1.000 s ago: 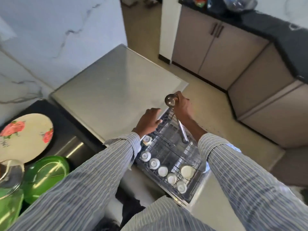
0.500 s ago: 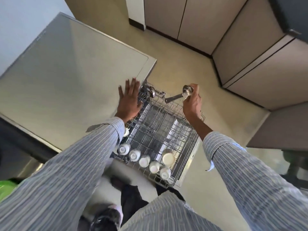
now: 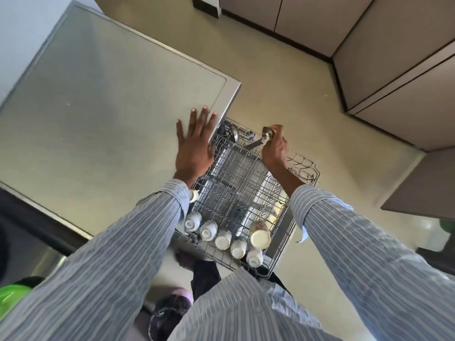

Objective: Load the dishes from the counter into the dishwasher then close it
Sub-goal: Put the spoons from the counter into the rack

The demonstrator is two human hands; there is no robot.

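Note:
The wire dishwasher rack (image 3: 283, 232) is pulled out below me. Several white cups (image 3: 222, 238) sit upside down along its near edge. My right hand (image 3: 274, 150) grips a steel ladle (image 3: 264, 137) at its bowl end, over the rack's far edge; the handle points left and down into the rack. Another steel utensil (image 3: 233, 134) lies at the rack's far left corner. My left hand (image 3: 194, 148) rests flat, fingers spread, on the grey dishwasher top (image 3: 98, 107) by its right edge.
Beige cabinet doors (image 3: 394, 70) stand across the tan floor (image 3: 283, 82) on the right. A green dish (image 3: 12, 301) shows at the bottom left on the dark counter. My striped sleeves fill the foreground.
My view has tilted down, away from the counter plates. The left hand flattened on the dishwasher top. The right hand turned the ladle so its handle points left, near the rack's far edge.

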